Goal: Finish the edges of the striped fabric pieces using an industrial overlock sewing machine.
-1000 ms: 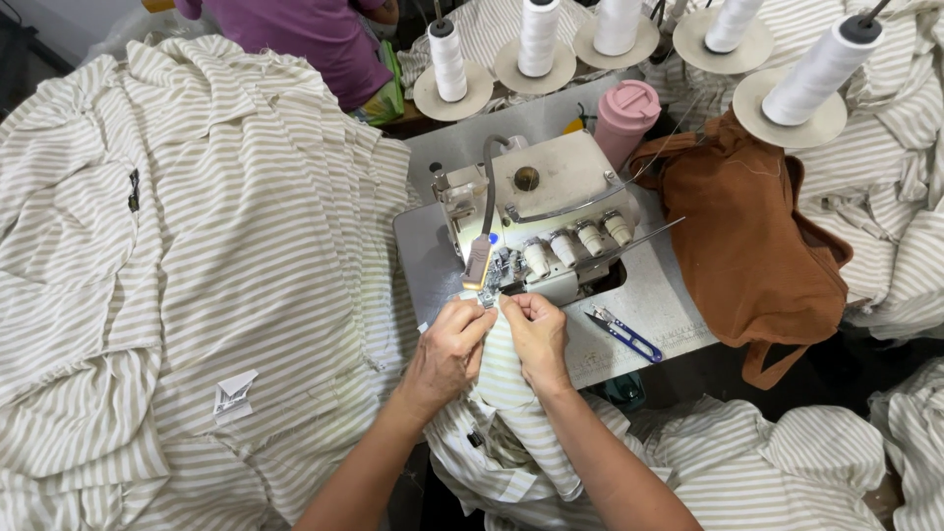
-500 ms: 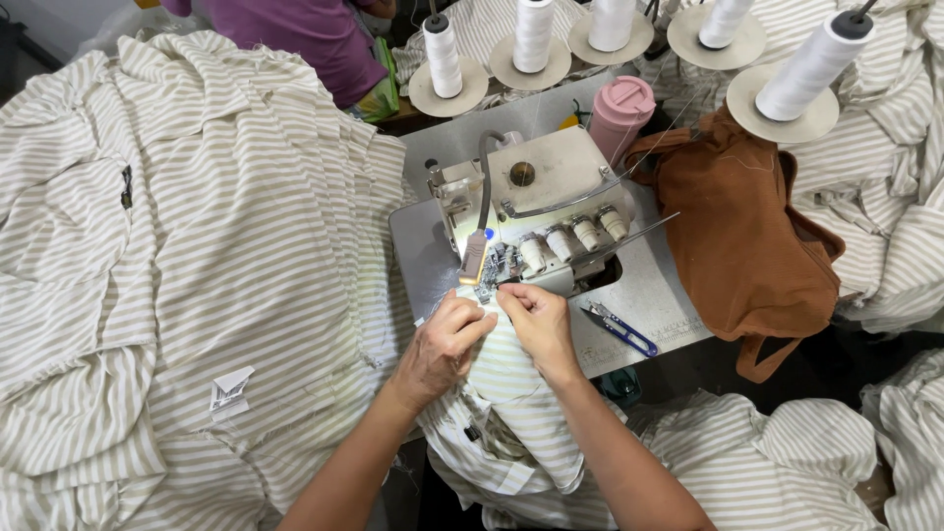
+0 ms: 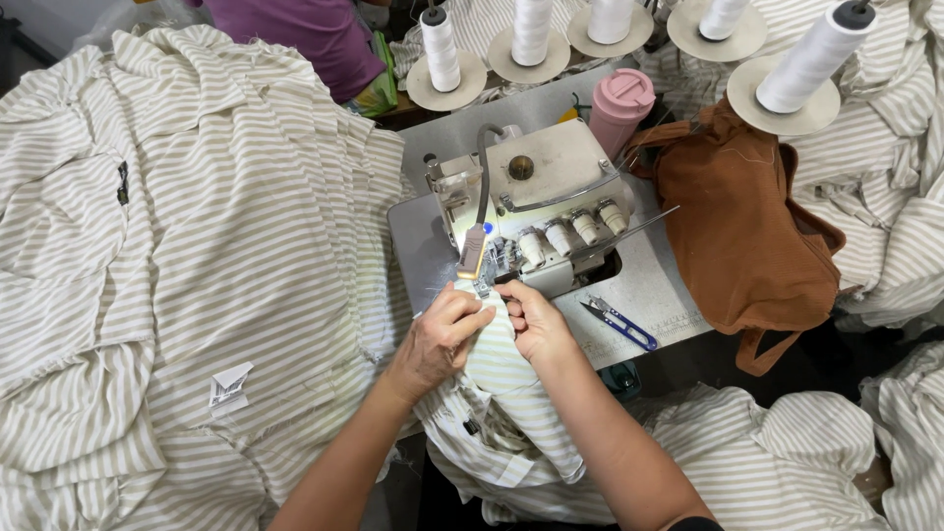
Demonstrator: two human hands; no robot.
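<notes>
A grey overlock sewing machine (image 3: 536, 202) stands on a grey table (image 3: 659, 285). A piece of cream and beige striped fabric (image 3: 501, 359) lies under its presser foot and hangs off the table's near edge. My left hand (image 3: 442, 329) pinches the fabric on the left side just in front of the needle. On the right side my right hand (image 3: 536, 320) holds the same piece, fingers curled on it. The two hands almost touch.
A big pile of striped garments (image 3: 197, 256) covers the left. Blue thread snips (image 3: 619, 323) lie right of my hands. A brown bag (image 3: 742, 231), a pink tumbler (image 3: 619, 103), several white thread cones (image 3: 442, 49). A person in purple (image 3: 315, 29) sits behind.
Both hands stay on the striped fabric at the needle and have shifted only slightly. The view has moved a little.
</notes>
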